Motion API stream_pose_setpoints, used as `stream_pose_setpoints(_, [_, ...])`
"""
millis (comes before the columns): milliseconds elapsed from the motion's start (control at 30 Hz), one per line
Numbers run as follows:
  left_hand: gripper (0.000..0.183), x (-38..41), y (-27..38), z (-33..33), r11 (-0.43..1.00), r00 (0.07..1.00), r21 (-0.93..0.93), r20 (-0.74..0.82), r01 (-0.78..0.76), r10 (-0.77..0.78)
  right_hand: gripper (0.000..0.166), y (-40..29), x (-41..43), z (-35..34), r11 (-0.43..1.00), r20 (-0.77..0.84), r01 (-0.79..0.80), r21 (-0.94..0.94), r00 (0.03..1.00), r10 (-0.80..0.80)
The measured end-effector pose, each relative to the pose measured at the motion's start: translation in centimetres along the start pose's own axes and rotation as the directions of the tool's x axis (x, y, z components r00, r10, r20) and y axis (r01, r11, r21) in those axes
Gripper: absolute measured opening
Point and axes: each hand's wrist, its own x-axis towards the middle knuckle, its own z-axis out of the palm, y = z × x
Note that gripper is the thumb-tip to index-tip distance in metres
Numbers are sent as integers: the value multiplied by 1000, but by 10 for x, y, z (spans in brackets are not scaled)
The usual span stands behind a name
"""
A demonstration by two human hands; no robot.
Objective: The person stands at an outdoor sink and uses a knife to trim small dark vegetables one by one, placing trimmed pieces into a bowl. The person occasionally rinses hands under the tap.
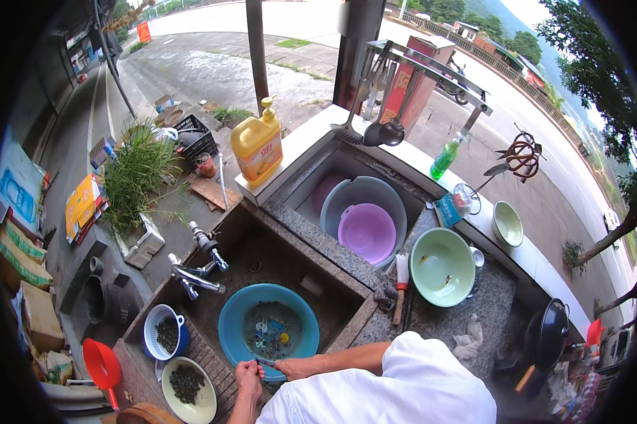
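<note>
My left hand (248,375) is at the near rim of a blue plastic basin (227,326), its fingers pinched around a small dark piece. My right hand (293,368) grips a small dark hand tool (266,363), whose tip meets the piece in my left fingers. The basin stands in the stone sink and holds murky water, dark bits and several coloured scraps. To the left, a blue-and-white colander (150,324) contains small dark shells, apparently snails. More of them (186,384) lie in a cream bowl (206,407) on the ridged ledge.
Chrome taps (196,278) overhang the sink's left side. A red plastic ladle (101,363) lies far left. A pale green bowl (443,267) and a wooden-handled brush (401,286) sit right. Nested basins (363,196) fill the back sink; a yellow pump jug (257,146) stands on the wall.
</note>
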Motion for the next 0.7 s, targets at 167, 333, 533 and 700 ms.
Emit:
stream_pose_setpoints(167, [9, 4, -1, 7, 999, 998, 50, 60, 9, -12, 42, -4, -8, -7, 998, 54, -61, 18, 997, 60])
stream_pose_setpoints(333, [10, 0, 5, 11, 999, 994, 48, 113, 8, -13, 28, 16, -2, 5, 1000, -59, 29, 10, 998, -28])
stream_pose_setpoints(533, [10, -11, 10, 13, 997, 996, 81, 87, 8, -16, 41, 8, -1, 3, 993, -12, -70, 99, 997, 72])
stream_pose_setpoints(700, [16, -7, 23, 26, 992, 995, 125, 98, -21, 9, 32, 51, 17, 17, 998, -177, 46, 47, 984, -37])
